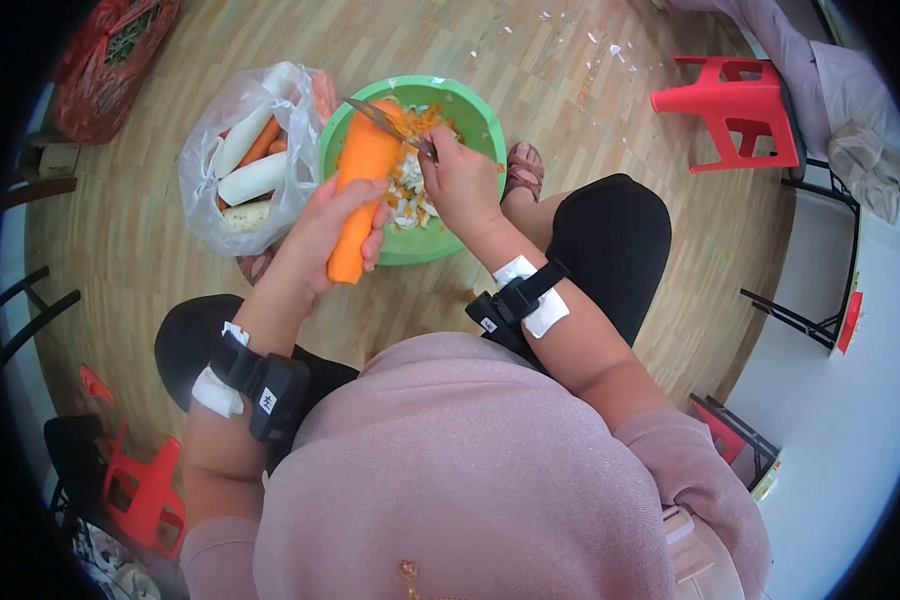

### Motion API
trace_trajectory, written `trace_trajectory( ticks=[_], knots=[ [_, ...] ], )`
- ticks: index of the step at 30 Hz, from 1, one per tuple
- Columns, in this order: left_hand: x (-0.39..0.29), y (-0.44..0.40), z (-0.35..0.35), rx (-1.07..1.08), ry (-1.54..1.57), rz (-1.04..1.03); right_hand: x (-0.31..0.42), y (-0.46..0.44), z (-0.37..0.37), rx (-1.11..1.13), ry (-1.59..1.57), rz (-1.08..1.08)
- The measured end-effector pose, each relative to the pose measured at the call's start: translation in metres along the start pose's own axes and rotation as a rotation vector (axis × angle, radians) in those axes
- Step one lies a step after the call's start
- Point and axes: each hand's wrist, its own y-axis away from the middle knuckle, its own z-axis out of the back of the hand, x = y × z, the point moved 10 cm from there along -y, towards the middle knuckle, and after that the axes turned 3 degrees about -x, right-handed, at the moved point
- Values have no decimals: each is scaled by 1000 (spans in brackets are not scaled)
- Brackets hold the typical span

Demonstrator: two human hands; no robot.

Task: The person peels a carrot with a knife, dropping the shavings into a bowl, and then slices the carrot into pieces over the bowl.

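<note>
A large orange carrot (368, 150) slants over the green basin (486, 115), its narrower end toward me. My left hand (330, 220) is wrapped around its lower part. In my right hand (460, 185) is a knife (370, 112), its metal blade lying across the carrot's upper part. The fingers hide most of the knife's handle. Orange and white peelings (410, 190) lie inside the basin, below both hands.
Left of the basin, a clear plastic bag (195, 180) holds white radishes (253, 180) and carrots (260, 145). A red bag (95, 100) lies farther left. Red stools (730, 110) stand on both sides. White scraps (615, 52) litter the floor ahead.
</note>
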Motion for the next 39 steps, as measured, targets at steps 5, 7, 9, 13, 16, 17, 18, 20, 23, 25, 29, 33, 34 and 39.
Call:
trace_trajectory(
  ticks=[5,7,9,13,16,17,18,20,23,25,29,33,34,39],
  knots=[
    [9,-6,3,31,44,33,-12,4,-15,71,100,-65],
    [13,-7,4,40,57,50,-15,6,-19,64,99,-44],
    [16,-5,10,8,70,79,-16,8,-21,55,97,-23],
    [27,-9,19,0,85,153,-21,16,-35,197,136,-76],
    [35,-3,25,-94,55,197,-64,31,-64,344,224,-151],
    [32,4,13,-23,30,178,-85,39,-77,443,305,-221],
    [29,8,2,52,1,161,-81,38,-73,433,302,-234],
    [28,5,1,69,-14,158,-70,39,-73,505,293,-229],
    [29,2,9,55,14,148,-57,26,-57,459,261,-267],
    [24,1,11,47,20,136,-55,18,-51,392,208,-256],
    [15,3,12,38,31,86,-42,-2,-29,210,-11,-234],
    [11,3,12,35,54,72,-30,-9,-14,146,-109,-215],
    [12,3,12,36,50,75,-27,-10,-13,135,-147,-202],
    [13,-1,15,38,26,62,-8,-8,-7,144,-249,-91]
  ],
)
